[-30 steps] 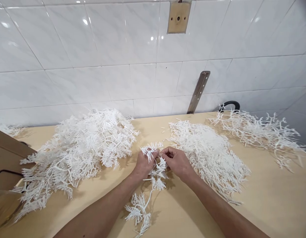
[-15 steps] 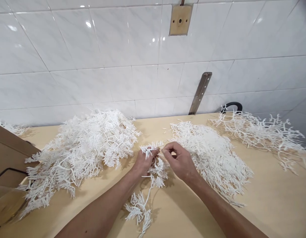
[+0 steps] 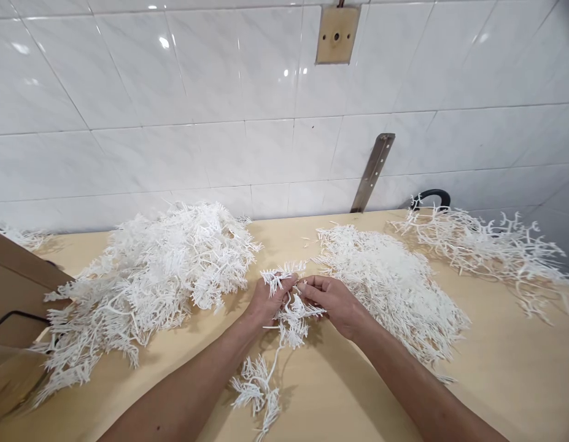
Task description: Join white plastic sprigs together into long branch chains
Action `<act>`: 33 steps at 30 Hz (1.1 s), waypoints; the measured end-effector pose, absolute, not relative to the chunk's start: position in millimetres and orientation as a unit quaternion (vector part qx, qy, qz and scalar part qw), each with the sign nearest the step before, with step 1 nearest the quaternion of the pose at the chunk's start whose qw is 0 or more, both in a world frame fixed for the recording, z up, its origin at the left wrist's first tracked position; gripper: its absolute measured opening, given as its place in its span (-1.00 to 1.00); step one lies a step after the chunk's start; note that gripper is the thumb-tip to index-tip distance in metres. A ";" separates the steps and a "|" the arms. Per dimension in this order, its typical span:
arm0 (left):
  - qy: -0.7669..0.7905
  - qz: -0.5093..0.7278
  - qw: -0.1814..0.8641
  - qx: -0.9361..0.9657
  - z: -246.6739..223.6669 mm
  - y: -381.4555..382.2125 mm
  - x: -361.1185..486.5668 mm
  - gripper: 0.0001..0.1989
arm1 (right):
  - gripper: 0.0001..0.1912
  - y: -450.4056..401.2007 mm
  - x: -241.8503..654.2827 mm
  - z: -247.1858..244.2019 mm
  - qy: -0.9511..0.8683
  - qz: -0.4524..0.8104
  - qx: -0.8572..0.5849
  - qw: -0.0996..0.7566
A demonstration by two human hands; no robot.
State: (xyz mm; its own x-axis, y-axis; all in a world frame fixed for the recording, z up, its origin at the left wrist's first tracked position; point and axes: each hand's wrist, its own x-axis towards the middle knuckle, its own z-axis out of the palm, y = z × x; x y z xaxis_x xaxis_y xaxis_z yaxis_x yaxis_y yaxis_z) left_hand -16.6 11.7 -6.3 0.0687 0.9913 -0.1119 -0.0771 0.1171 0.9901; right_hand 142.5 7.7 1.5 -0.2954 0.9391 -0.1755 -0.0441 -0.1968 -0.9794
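Your right hand (image 3: 334, 302) is closing in beside your left hand (image 3: 268, 302) at the centre of the frame, its fingers curling at the upper part of a white artificial sprig (image 3: 293, 322); this seems to be bringing both hands to one spot on it. Your left hand is pinching the sprig, whose tufted stem is trailing toward the bottom centre. Whether your right fingertips are gripping a strand, the view is not showing.

A heap of feathery sprays (image 3: 174, 258) is spreading across the left, near your left forearm, while a heap of loose strands (image 3: 390, 282) is lying just beyond your right wrist. Barer branches (image 3: 487, 239) are sprawling at the right. The wooden tabletop (image 3: 509, 374) is showing between the heaps and at the lower right, its far edge running along the tiled wall (image 3: 150, 73).
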 end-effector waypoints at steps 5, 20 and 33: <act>0.494 0.479 0.550 0.473 0.4 7.4 -14.3 -0.50 | -0.56 7.5 145.2 5.2 -0.457 0.674 -0.458 0.356; 0.503 0.513 0.499 0.485 3.5 3.7 -9.6 -0.57 | -0.60 6.3 133.9 -10.9 -0.507 0.616 -0.460 0.390; 0.501 0.502 0.483 0.513 3.0 4.5 -8.5 -0.61 | -0.83 1.1 133.9 -9.8 -0.782 0.160 -0.420 0.431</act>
